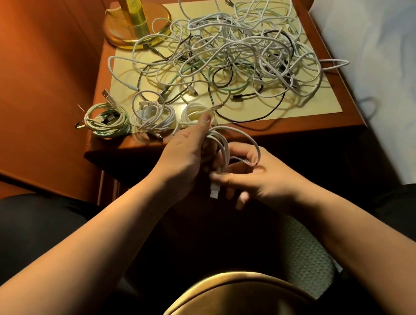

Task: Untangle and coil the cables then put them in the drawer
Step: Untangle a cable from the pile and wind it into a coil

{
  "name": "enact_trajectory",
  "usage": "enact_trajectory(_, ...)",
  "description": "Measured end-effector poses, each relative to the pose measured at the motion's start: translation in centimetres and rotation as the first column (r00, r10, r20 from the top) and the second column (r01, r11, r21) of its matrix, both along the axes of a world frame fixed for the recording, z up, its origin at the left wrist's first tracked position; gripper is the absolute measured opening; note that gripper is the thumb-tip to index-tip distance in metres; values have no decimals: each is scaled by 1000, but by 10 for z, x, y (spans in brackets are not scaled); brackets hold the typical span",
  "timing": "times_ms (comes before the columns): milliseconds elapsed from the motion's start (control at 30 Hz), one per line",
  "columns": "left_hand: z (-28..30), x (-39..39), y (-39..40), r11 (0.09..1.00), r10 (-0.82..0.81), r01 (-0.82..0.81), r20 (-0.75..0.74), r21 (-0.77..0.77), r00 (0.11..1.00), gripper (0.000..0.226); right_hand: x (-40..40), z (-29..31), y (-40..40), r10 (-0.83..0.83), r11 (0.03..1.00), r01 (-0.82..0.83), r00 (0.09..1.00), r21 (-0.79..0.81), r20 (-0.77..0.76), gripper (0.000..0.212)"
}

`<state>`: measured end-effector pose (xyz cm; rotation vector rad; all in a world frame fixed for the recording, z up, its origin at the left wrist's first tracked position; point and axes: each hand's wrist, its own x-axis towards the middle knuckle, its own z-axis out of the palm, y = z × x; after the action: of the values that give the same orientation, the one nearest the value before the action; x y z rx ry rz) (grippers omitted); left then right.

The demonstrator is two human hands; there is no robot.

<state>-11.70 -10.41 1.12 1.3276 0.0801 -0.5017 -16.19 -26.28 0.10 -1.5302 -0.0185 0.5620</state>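
Hands: left hand (186,157) grips a white cable (222,145) wound in loops, thumb on top; right hand (262,179) pinches the same cable below, its white USB plug hanging between the two hands, in front of the tabletop (299,117) edge.
Coiled cables: three finished coils lie in a row along the near left edge, a pale green coil (106,120), a white coil (153,115), a second white coil (193,113) just behind the left thumb.
Tangled pile (230,52): white, black and green cables knotted together across the middle and right.
Lamp base (137,26): brass, far left corner.
Bed (384,62): pale sheet, right.
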Motion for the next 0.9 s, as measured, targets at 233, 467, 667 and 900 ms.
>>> enact_trajectory(233, -1, 9, 10, 999, -50, 51, 76, -16, 996, 57, 10, -16, -17, 266, 854, -285, 958, -436, -106, 20)
enact_trajectory(467, -3, 11, 18, 995, -94, 93, 104, 19, 990, 48, 10, -34, -14, 368, 574, -452, 887, -683, -278, 20)
enact_trajectory(667, -10, -2, 10, 979, -203, 198, 113, 59, 973, 52, 15, -36, -6, 378, 338, -548, 823, -765, -423, 23)
enact_trajectory(900, -1, 6, 15, 985, -173, 167, 177, 48, 969, 51, 14, -23, -25, 346, 787, -285, 938, -548, 9, 40)
